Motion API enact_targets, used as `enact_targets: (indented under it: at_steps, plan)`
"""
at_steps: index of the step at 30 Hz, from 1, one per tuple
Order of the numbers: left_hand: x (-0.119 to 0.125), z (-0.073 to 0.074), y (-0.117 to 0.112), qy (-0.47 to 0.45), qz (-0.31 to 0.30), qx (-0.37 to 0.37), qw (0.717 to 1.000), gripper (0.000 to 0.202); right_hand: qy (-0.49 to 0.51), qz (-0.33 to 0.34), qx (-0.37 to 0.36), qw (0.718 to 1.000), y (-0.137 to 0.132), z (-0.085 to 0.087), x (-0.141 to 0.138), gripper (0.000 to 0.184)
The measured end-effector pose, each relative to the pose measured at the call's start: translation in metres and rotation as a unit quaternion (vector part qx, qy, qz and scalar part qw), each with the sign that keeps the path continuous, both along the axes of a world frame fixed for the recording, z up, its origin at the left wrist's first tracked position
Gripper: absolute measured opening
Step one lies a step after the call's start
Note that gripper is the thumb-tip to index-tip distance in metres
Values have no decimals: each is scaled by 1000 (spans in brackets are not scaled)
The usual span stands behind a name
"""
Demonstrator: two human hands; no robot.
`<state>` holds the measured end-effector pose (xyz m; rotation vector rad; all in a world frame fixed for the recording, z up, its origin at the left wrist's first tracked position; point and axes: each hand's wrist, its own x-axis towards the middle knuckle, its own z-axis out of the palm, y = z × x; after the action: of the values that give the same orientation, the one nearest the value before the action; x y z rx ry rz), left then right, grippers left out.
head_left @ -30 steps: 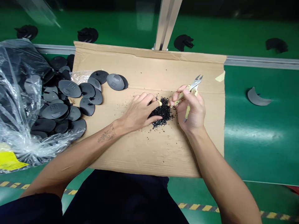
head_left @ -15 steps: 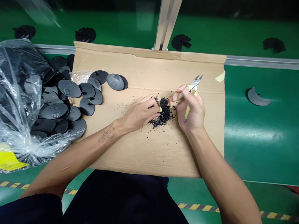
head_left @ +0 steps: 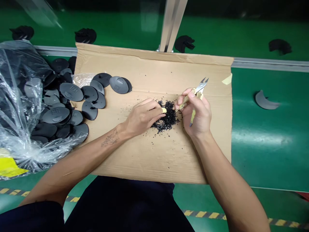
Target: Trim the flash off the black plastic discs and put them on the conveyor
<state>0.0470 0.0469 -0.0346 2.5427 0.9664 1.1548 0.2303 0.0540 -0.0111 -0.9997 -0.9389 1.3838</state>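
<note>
A heap of small black plastic scraps [head_left: 167, 117] lies in the middle of a brown cardboard sheet [head_left: 154, 154]. My left hand [head_left: 142, 116] rests on the cardboard at the heap's left edge, fingers curled together, fingertips touching the scraps; one fingertip wears a yellow cot. My right hand [head_left: 196, 112] sits just right of the heap, closed round the yellow handles of small side cutters [head_left: 199, 88], whose metal jaws point up and to the right.
Several dark oval plastic covers [head_left: 72, 100] spill from a clear plastic bag [head_left: 19, 106] at the left onto the cardboard. A green conveyor belt behind carries black parts [head_left: 184, 42]. A grey curved piece [head_left: 265, 101] lies on the green surface at right. A metal post [head_left: 172, 22] stands behind.
My left hand has drawn its fingers a little leftward along the heap's edge, curling more. The black parts on the belt behind have drifted left. My right hand has barely moved.
</note>
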Motion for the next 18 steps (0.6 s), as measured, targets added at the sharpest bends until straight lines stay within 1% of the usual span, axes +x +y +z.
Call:
enact_targets:
  at_steps: [3,8,15,18]
  plan:
    - [0,0,0,-6,0,1,1000,10,-6,-1,-3,1000,0,0,0,27]
    - [0,0,0,-10,11,15,1000,11,9,3,2,1000,0,0,0,23]
    - [1,2,1,-19,13,23,999,11,-13,3,-4,1000,-1,1,0,27]
    - [1,2,1,-17,14,30,999,9,-3,3,-3,1000,-1,2,-1,24]
